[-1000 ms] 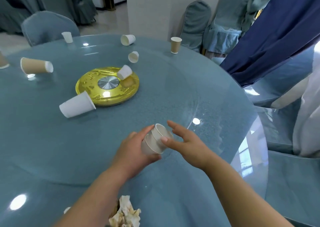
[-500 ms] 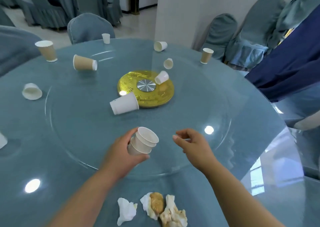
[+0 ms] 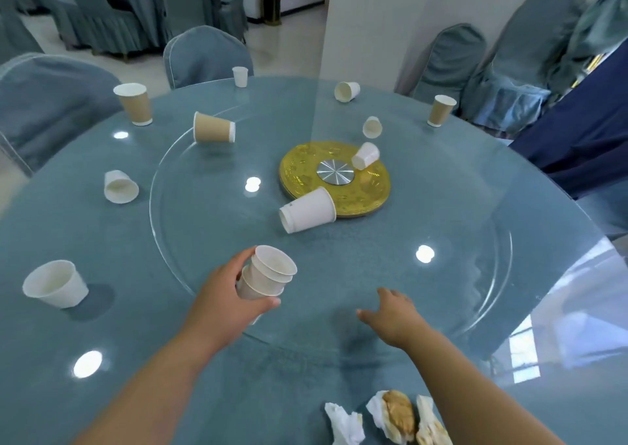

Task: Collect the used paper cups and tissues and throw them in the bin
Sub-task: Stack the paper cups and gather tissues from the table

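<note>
My left hand point(image 3: 224, 298) grips a short stack of white paper cups point(image 3: 266, 276) above the near part of the glass turntable point(image 3: 475, 274). My right hand point(image 3: 394, 315) hovers palm down to the right of it, fingers relaxed, holding nothing. A large white cup point(image 3: 307, 210) lies on its side by the gold centre disc point(image 3: 370, 186). Several more white and brown cups lie or stand around the table, among them a tipped brown cup point(image 3: 213, 128) and a white cup point(image 3: 56, 284) at the near left. Crumpled, stained tissues point(image 3: 390, 417) lie at the near table edge.
The round table point(image 3: 68, 359) has a teal cloth under glass. Covered chairs point(image 3: 204, 55) ring its far side, and a dark blue cloth point(image 3: 577, 138) hangs at the right. A white pillar point(image 3: 373, 19) stands behind. A dark bin point(image 3: 271, 1) stands far back by the wall.
The view swung left, bringing more of the left side of the table into view. My right hand let go of the cup stack and dropped lower to the right; my left hand keeps the stack.
</note>
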{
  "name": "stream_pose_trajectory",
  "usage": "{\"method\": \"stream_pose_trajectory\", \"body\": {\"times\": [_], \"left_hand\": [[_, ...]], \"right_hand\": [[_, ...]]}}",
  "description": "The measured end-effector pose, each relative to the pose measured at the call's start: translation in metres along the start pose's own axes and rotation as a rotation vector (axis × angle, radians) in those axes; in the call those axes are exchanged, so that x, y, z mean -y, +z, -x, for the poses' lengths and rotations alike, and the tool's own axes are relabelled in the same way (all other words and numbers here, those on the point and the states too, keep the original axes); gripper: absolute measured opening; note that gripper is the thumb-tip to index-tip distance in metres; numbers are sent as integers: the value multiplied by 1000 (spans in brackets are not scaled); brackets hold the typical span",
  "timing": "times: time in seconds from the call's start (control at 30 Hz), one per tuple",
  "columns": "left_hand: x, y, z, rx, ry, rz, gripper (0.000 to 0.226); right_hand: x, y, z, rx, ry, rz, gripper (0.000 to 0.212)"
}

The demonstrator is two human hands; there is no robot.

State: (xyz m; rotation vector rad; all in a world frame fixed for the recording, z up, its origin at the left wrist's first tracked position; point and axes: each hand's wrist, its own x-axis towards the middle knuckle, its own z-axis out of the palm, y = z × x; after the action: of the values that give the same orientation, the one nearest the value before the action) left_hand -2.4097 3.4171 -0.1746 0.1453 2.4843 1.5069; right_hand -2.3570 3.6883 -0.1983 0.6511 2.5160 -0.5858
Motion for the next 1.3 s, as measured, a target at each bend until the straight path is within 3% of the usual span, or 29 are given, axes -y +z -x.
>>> {"method": "stream_pose_trajectory", "body": {"times": [0.33,0.73,0.97,1.3], "left_hand": [[11,-3,-20,57,6,42,77],[15,4,-23,59,-9,77,76],[23,-2,-23,4,-35,86,77],[24,6,-23,-14,-63,89,80]], "right_hand": [[0,14,-1,129,48,65,63],[34,24,11,153,-75,126,61],[41,25,4,86,-145,-63,56],[-24,2,-5,-39,60,149,72]]}}
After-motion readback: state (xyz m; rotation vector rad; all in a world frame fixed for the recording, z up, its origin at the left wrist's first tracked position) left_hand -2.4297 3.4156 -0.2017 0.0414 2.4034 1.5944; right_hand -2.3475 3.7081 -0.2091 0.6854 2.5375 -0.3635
